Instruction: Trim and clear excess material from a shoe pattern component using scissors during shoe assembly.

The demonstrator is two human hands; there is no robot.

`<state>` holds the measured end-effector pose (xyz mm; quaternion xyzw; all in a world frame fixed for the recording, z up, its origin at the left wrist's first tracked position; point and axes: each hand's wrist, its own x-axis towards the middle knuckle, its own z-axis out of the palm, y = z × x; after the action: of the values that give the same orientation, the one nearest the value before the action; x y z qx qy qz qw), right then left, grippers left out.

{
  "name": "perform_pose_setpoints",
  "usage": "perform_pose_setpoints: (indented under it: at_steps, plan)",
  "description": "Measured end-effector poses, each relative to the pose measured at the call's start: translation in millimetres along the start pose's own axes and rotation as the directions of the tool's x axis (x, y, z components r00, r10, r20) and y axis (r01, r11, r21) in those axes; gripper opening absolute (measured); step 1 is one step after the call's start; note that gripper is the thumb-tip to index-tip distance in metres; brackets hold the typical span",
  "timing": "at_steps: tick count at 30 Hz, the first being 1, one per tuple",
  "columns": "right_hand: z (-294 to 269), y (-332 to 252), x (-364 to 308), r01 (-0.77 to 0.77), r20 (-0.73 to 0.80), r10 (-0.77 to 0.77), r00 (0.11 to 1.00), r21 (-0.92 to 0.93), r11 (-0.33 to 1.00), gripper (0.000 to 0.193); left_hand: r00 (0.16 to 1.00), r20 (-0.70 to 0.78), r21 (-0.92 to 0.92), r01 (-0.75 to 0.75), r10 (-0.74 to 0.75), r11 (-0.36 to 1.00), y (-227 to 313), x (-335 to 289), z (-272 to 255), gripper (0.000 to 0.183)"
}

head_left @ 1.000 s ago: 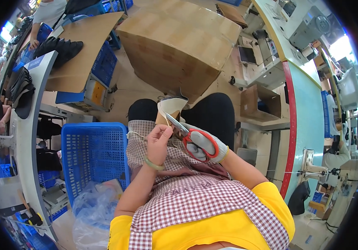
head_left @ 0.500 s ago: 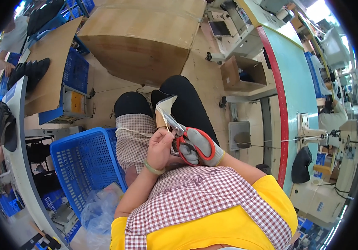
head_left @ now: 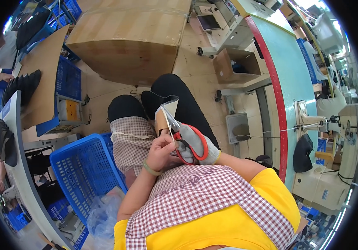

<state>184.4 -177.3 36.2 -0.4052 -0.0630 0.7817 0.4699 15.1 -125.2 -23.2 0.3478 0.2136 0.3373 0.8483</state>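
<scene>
My left hand (head_left: 161, 153), bare, is closed in a pinch on a thin cream strip (head_left: 168, 124). The strip runs up along a black piece with a pale lining (head_left: 171, 106) and a tan part (head_left: 160, 122), which looks like a shoe upper. In a grey glove, my right hand (head_left: 207, 149) grips red-handled scissors (head_left: 202, 139). Their metal blades lie against the strip and the lined piece, above my lap. Whether the blades are parted I cannot make out. Fingers under the piece are partly hidden.
A blue plastic basket (head_left: 77, 160) with clear plastic bags (head_left: 104, 214) stands at my left. A large cardboard box (head_left: 125, 58) is ahead. To the right are a red-edged pale green table (head_left: 272, 79) and a sewing machine (head_left: 306, 116). A co-worker's hand (head_left: 7, 78) shows at far left.
The view has shifted slightly, so the surroundings sit differently. My hands stay together at the piece; the scissors and gloved hand have turned a little. Both grips are kept.
</scene>
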Motion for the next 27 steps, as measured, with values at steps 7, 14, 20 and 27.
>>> perform_pose_setpoints:
  at_steps: [7, 14, 20, 27]
  plan:
    - [25, -12, -3, -0.004, -0.252, -0.028, 0.967, -0.125, 0.992, 0.045, 0.996, 0.081, 0.01, 0.027, -0.028, 1.0, 25, -27, -8, 0.006]
    - [13, -21, -4, 0.045, -0.178, -0.103, 0.979, -0.301, 0.953, 0.054, 0.763, -0.197, 0.972, 0.232, 0.616, 0.023, 131, -65, -95, 0.038]
    - [4, -27, 2, 0.163, -0.094, -0.223, 0.97, -0.427, 0.889, 0.053, 0.818, -0.18, 0.896, 0.365, 0.546, -0.251, 136, -6, -69, 0.041]
    - [-40, -10, -6, 0.182, 0.037, -0.184, 0.982, -0.44, 0.88, 0.054, 0.991, 0.003, 0.948, 0.04, -0.134, 0.315, 10, 81, -60, 0.053]
